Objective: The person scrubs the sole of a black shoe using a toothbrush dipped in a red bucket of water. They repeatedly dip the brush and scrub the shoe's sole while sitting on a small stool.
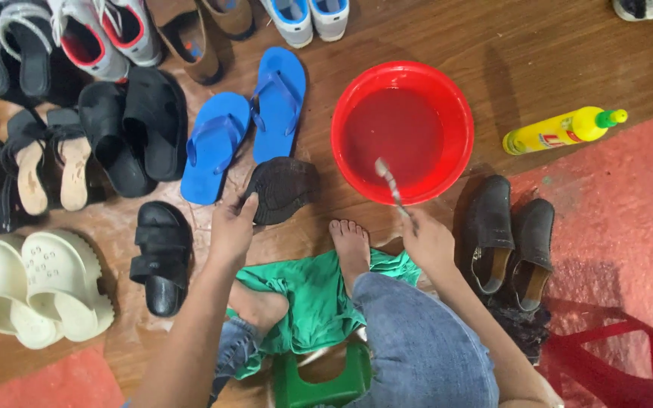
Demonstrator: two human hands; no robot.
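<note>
My left hand (pixel 232 227) grips a black sandal (pixel 281 189) by its edge, its dark sole turned up, just above the wooden floor. My right hand (pixel 426 240) holds a small brush (pixel 391 185) by its handle, the bristle end reaching over the near rim of a red basin (pixel 459 106) filled with water. My bare feet rest on a green cloth (pixel 304 291) between my hands. The matching black sandal (pixel 162 257) lies to the left of my left hand.
A pair of blue flip-flops (pixel 247 125) lies beside the basin. Black shoes, cream clogs (pixel 35 287) and several other shoes fill the left. Two black slip-ons (pixel 504 238) sit right of my hand, a yellow bottle (pixel 561 130) beyond, a red plastic chair (pixel 614 355) at lower right.
</note>
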